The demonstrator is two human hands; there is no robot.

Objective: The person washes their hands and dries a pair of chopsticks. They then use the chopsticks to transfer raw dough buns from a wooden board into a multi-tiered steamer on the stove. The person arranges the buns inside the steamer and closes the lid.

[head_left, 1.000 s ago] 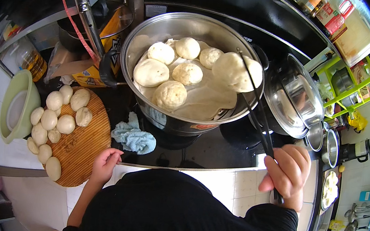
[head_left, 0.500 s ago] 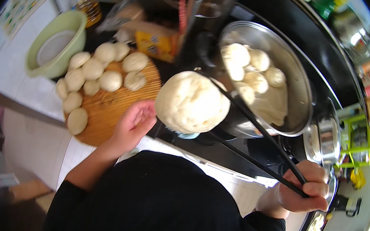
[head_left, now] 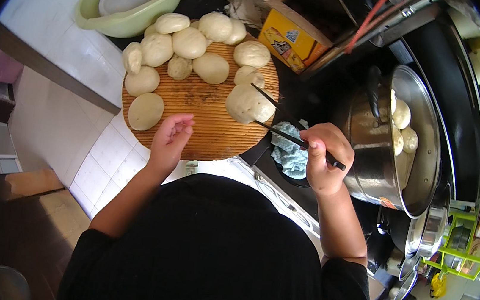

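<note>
A pair of long black chopsticks (head_left: 281,132) is gripped in my right hand (head_left: 326,154), its fingers closed around them. Their tips pinch a pale round steamed bun (head_left: 248,104) at the right part of the round slatted wooden board (head_left: 194,129). Whether that bun touches the board I cannot tell. My left hand (head_left: 170,138) is over the board's near edge, holding nothing, fingers loosely bent and thumb apart. Several more buns (head_left: 189,43) crowd the far and left parts of the board. To the right, a large steel pot (head_left: 371,151) holds several buns (head_left: 409,139).
A pale green basin (head_left: 132,26) stands beyond the board, at the far left. A yellow box (head_left: 289,39) is behind it. Between board and pot lies a crumpled light-blue cloth (head_left: 291,153). Further right are steel pans (head_left: 434,228) and a green rack (head_left: 458,249).
My right hand has swung left with the chopsticks, carrying the bun from beside the pot over to the board. The view has turned, so the board now appears more central.
</note>
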